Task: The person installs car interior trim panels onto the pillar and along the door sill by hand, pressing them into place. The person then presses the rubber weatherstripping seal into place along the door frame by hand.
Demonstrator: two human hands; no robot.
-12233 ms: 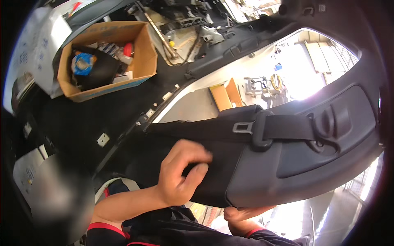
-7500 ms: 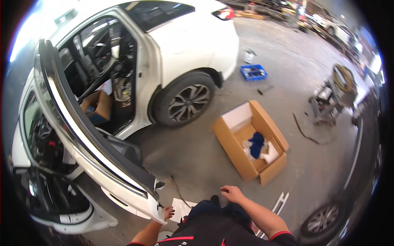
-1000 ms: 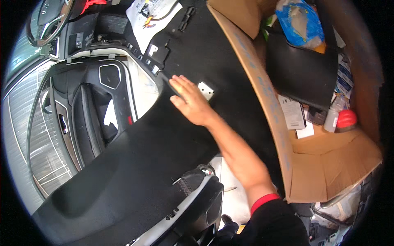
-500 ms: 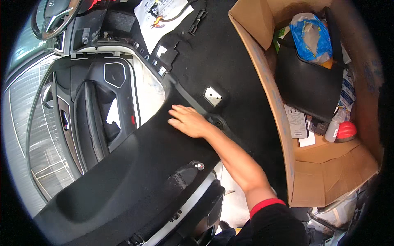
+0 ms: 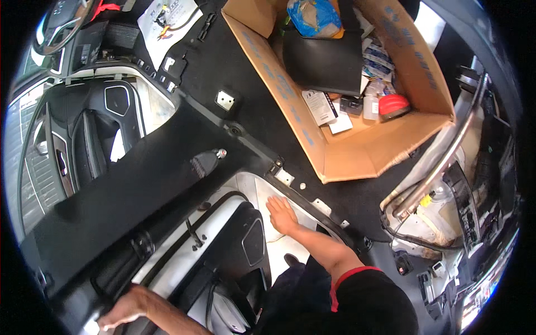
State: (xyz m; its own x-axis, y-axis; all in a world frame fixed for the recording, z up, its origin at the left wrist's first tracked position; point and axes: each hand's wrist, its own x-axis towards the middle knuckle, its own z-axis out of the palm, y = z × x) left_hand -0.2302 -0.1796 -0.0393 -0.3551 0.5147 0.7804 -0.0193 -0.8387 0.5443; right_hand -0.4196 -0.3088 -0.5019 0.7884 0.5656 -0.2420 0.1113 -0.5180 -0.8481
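Observation:
My right hand (image 5: 282,215) is open, its fingers stretched out over the pale door sill (image 5: 254,192) beside the rear door's dark inner panel (image 5: 237,243). Nothing shows in it. At the lower left, my left hand (image 5: 127,309) rests near the end of the long black pillar panel (image 5: 128,173). One of its fingers reaches out and the others are partly hidden; I see nothing held. A shiny bolt (image 5: 222,153) with a dark bracket sticks out of the pillar panel.
A cardboard box (image 5: 312,146) on the black car floor (image 5: 251,84) holds a black panel (image 5: 324,61), a blue packet and a red-topped object. Metal brackets (image 5: 225,100) dot the floor. Beyond are the front door (image 5: 92,134), a wire-topped sheet (image 5: 167,28) and a steering wheel.
My right hand has left the black pillar panel and moved back toward me over the sill. My left hand has come into view at the lower left. The view has shifted right.

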